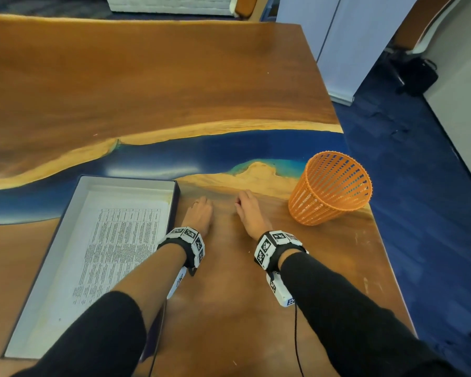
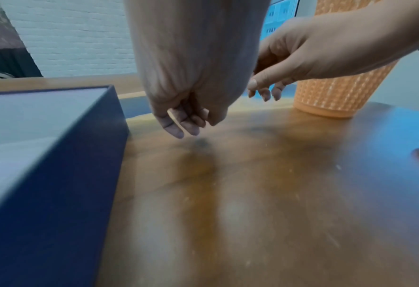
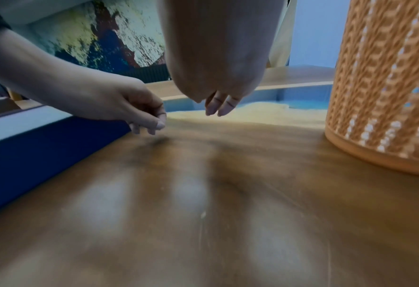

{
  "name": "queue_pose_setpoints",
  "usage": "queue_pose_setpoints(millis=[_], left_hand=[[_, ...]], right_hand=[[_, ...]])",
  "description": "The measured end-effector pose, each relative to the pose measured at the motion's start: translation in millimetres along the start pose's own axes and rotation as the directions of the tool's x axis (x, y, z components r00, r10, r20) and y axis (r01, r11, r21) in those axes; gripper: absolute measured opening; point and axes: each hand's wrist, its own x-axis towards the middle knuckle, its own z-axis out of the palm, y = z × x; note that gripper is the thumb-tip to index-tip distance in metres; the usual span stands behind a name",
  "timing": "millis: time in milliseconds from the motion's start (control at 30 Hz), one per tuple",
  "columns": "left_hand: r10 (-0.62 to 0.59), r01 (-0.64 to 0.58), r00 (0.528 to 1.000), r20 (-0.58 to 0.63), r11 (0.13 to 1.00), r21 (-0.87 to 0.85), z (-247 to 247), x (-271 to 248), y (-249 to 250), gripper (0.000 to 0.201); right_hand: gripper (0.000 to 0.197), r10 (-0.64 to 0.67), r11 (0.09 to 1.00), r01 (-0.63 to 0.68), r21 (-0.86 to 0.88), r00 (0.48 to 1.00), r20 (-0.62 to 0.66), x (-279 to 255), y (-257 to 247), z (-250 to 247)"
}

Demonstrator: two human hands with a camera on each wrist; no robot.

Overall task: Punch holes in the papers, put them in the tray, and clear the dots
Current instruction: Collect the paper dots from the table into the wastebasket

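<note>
A dark blue tray (image 1: 125, 180) with a white inside lies on the table's left, with a printed paper (image 1: 114, 240) flat in it. My left hand (image 1: 201, 204) hovers just right of the tray's far corner, its fingers (image 2: 179, 130) loosely curled down close to the wood and holding nothing that I can see. A short way to the right, my right hand (image 1: 242, 206) hangs the same way, with its fingertips (image 3: 218, 110) pointing down and empty. A few pale specks (image 3: 203, 214) lie on the wood nearer to me. No hole punch is in view.
An orange lattice basket (image 1: 329, 191) stands upright near the table's right edge, right of my right hand. The tray wall (image 2: 56, 184) rises close on the left. Beyond the right edge the blue floor (image 1: 419, 186) drops away.
</note>
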Motion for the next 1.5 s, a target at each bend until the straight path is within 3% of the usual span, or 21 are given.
queue_pose_setpoints(millis=[167, 300, 467, 633, 767, 967, 1500], left_hand=[[0.025, -0.049, 0.989, -0.143, 0.984, -0.170, -52, -1, 19, 0.022], [0.067, -0.156, 0.944, -0.322, 0.954, -0.257, -102, 7, 51, 0.022], [0.224, -0.354, 0.885, -0.408, 0.893, -0.278, -144, 19, 117, 0.024], [0.377, -0.474, 0.866, -0.328, 0.827, -0.303, -151, 22, 186, 0.010], [0.472, -0.524, 0.850, -0.234, 0.803, -0.285, -137, 28, 213, 0.003], [0.470, -0.507, 0.862, -0.193, 0.820, -0.268, -130, 32, 219, 0.008], [0.476, -0.507, 0.860, -0.182, 0.834, -0.216, -131, 40, 212, 0.006]], right_hand=[[0.010, -0.068, 0.997, 0.073, 0.039, 0.990, -0.125, -1, -20, -32], [0.017, -0.080, 0.997, 0.083, 0.003, 0.973, -0.217, -1, -30, -74], [0.014, -0.103, 0.991, 0.064, -0.119, 0.927, -0.361, -20, -12, -145], [0.010, 0.050, 0.980, -0.114, -0.164, 0.936, -0.349, -47, 40, -195], [0.006, 0.118, 0.975, -0.168, -0.143, 0.945, -0.304, -64, 68, -205], [0.015, 0.105, 0.982, -0.143, -0.121, 0.956, -0.275, -68, 84, -208], [0.015, 0.129, 0.972, -0.171, -0.158, 0.961, -0.245, -60, 84, -210]])
